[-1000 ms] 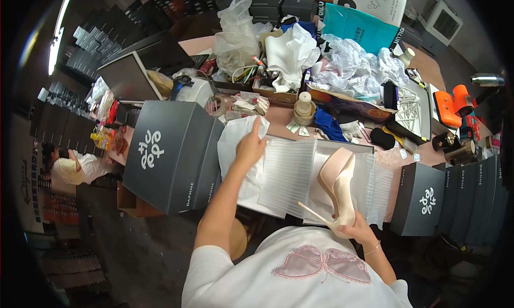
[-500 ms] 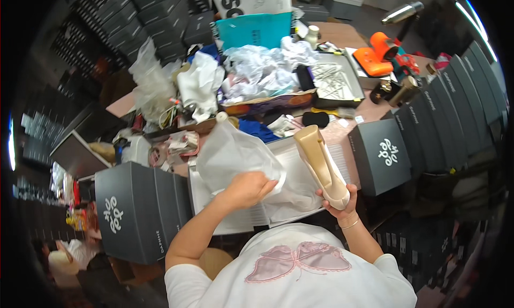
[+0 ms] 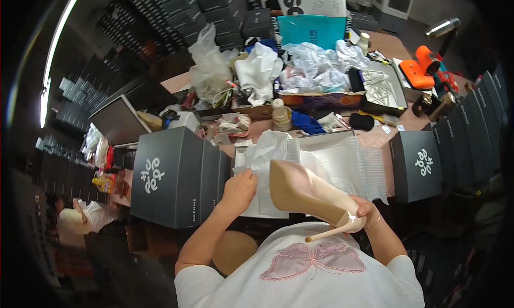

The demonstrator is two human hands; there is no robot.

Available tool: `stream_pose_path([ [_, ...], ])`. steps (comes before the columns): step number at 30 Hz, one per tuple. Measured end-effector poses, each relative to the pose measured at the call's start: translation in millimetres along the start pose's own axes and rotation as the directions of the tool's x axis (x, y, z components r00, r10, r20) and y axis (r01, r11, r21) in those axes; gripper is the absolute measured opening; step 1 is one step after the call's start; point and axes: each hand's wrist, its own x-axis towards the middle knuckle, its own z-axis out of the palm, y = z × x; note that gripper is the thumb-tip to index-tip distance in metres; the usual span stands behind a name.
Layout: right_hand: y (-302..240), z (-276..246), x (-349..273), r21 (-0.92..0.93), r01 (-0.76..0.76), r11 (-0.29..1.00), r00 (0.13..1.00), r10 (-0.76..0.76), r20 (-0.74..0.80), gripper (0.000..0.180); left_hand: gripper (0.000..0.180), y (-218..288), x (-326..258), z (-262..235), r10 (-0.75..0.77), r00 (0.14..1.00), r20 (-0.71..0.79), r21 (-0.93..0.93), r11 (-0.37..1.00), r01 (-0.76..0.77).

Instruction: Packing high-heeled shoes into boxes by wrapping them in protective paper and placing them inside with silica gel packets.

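A beige high-heeled pump (image 3: 305,187) is held up in front of my chest, toe to the left, its tan sole partly turned toward me and its thin heel pointing down-left. My right hand (image 3: 367,214) is closed around the shoe's back end. My left hand (image 3: 239,192) has its fingers closed at the edge of a thin white wrapping sheet (image 3: 266,151), which lies crumpled ahead of it. Behind the pump is an open shoe box (image 3: 327,141) with white paper (image 3: 338,166) inside and a ribbed translucent foam sheet (image 3: 373,166) over its right side.
Dark grey shoe boxes (image 3: 167,179) stand at left, and more (image 3: 417,166) at right. Across the table are a pump bottle (image 3: 279,115), a carton of crumpled white paper (image 3: 310,67), a tray of white sticks (image 3: 381,86) and an orange device (image 3: 420,72). Another person (image 3: 88,216) sits far left.
The pump has tipped from upright to lying sideways, toe left, and come closer to me. My left hand has lowered the white sheet toward the table. The view has turned left.
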Motion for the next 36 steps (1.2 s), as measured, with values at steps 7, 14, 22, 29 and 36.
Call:
stream_pose_path([
  [7,-15,-4,73,-0.101,-0.275,0.956,0.959,0.265,-0.099,0.072,0.055,1,-58,-11,-0.176,0.962,-0.209,-0.079,0.984,0.162],
  [14,-40,-11,34,-0.078,-0.313,0.946,0.946,0.304,-0.109,0.083,0.064,8,-61,-38,-0.270,0.936,-0.226,-0.041,0.963,0.268],
  [22,-72,9,19,-0.061,0.000,0.998,0.956,0.018,0.293,0.089,0.050,20,12,-117,0.039,0.962,-0.271,0.068,0.997,-0.022],
  [29,-61,2,-27,0.014,0.060,0.998,0.996,-0.061,0.071,0.091,0.042,32,64,19,0.137,0.961,0.240,-0.353,0.935,-0.045],
  [36,-33,-29,-30,-0.024,-0.055,0.998,0.997,0.053,-0.063,0.094,0.059,21,28,-26,-0.053,0.993,0.104,-0.263,0.962,0.079],
])
